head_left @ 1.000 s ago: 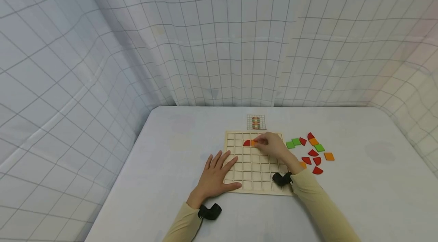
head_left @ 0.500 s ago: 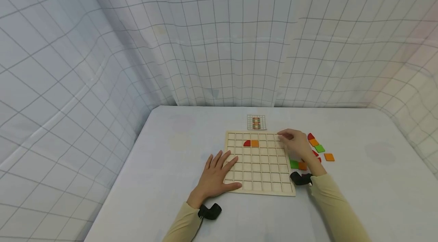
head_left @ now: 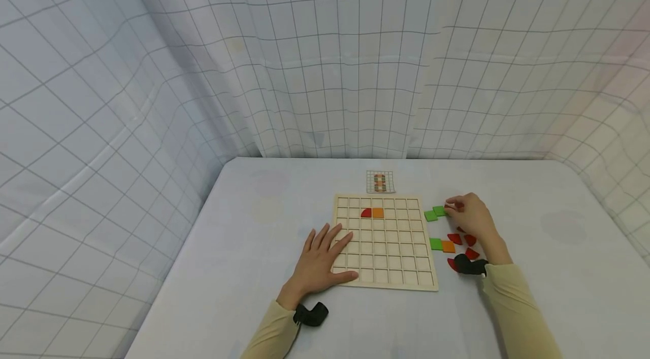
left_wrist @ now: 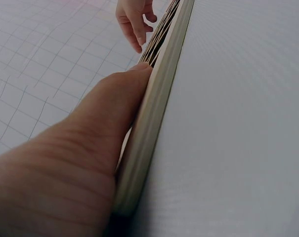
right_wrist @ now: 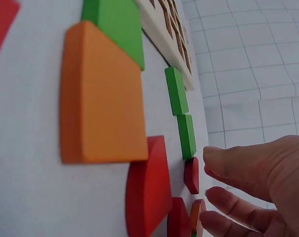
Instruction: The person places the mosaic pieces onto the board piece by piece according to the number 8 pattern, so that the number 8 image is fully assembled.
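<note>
A wooden grid board lies on the white table, with a red quarter-circle tile and an orange square tile side by side in its upper cells. My left hand rests spread on the board's left side, its thumb along the near edge. My right hand hovers over the loose tiles right of the board. In the right wrist view, its thumb and fingers are apart beside a red quarter-circle tile lying next to two green square tiles. Nothing shows between the fingertips.
A small printed card with a coloured pattern lies behind the board. Nearer on the right are a green square tile, an orange square tile and several red quarter-circle tiles. A gridded white curtain stands behind the table.
My right hand has let go of the orange square tile on the board and moved right to the loose tiles. My left hand has stayed in place.
</note>
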Demonstrator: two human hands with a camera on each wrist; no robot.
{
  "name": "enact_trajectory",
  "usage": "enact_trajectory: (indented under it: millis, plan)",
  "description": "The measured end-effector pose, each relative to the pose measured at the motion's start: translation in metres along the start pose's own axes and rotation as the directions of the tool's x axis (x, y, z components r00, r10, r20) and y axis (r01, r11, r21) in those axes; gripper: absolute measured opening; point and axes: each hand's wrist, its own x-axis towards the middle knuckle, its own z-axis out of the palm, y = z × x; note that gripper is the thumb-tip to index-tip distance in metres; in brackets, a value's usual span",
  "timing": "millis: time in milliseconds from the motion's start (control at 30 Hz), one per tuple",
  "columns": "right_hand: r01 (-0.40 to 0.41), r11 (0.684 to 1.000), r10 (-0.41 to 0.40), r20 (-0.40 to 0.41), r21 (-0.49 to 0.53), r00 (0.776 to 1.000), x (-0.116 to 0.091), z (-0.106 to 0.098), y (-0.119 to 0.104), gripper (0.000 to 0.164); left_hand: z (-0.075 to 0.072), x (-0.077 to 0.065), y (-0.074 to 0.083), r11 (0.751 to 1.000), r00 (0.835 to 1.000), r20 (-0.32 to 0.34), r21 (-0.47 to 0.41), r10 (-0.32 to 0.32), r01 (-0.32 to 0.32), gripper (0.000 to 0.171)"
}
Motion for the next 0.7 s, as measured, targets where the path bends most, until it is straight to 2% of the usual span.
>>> enact_trajectory:
  millis: [200,333,533,700]
  plan:
    - [0.037,0.999,-0.035,0.069,-0.025,0.997,-0.0006,0.0015,0.0052,0.026,-0.0004,-0.0003,0.0,1.0,1.0,0.003,0.006,0.004,-0.004,0.083]
    - [0.055,0.998,-0.053,0.058,-0.032,0.997,-0.0014,0.0021,0.0042,0.02,-0.0007,-0.0006,0.0004,1.0,1.0,-0.001,0.003,0.01,-0.01,0.083]
    - [0.013,0.999,-0.011,0.039,-0.032,0.999,-0.0023,0.0042,0.0029,0.012,-0.0001,-0.0004,0.0001,1.0,1.0,-0.006,0.001,0.011,-0.011,0.083]
    - [-0.005,0.999,0.006,0.022,-0.043,1.0,-0.0021,0.0059,0.004,0.016,0.0002,-0.0004,-0.0001,1.0,1.0,-0.012,0.0,0.009,-0.009,0.083]
